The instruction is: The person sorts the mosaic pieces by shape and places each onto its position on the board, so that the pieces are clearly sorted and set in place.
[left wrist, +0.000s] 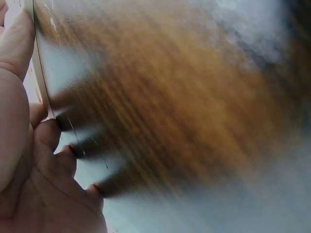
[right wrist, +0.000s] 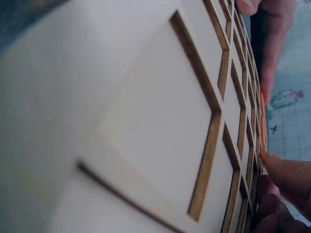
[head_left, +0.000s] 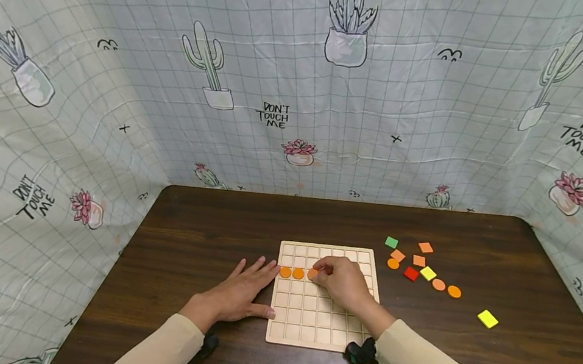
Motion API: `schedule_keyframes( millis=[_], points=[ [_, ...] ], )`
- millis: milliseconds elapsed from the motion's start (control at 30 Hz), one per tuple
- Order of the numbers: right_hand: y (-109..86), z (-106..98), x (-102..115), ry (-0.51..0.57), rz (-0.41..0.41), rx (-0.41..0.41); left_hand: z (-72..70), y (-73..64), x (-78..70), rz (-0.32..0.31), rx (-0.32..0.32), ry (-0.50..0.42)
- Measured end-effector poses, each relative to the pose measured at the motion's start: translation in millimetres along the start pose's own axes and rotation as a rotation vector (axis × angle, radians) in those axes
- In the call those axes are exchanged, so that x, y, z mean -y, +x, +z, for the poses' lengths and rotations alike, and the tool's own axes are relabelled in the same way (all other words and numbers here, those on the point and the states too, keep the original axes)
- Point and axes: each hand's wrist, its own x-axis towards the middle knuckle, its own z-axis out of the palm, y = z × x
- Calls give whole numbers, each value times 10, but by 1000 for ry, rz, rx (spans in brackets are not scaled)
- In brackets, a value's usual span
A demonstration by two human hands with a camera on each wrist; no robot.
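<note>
A pale wooden grid board lies on the table. Two orange discs sit side by side in a row at its left. My right hand is over the board and pinches a third orange disc at the same row, between thumb and fingers. In the right wrist view, an orange edge shows at the fingertips; whether the disc lies flat in its cell I cannot tell. My left hand rests with spread fingers on the table, its thumb and fingertips touching the board's left edge.
Right of the board lie loose flat pieces: a green one, a red one, a yellow one and several orange ones. Another yellow piece lies apart, farther right. A printed curtain hangs behind the dark table.
</note>
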Motion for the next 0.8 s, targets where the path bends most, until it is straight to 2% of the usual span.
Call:
schedule_keyframes(
  millis=[500, 800],
  points=[
    [-4, 25, 20, -38, -5, -7, -12, -11, -12, 7, -5, 3],
    [-16, 7, 12, 25, 0, -20, -16, -17, -17, 5, 1, -5]
  ],
)
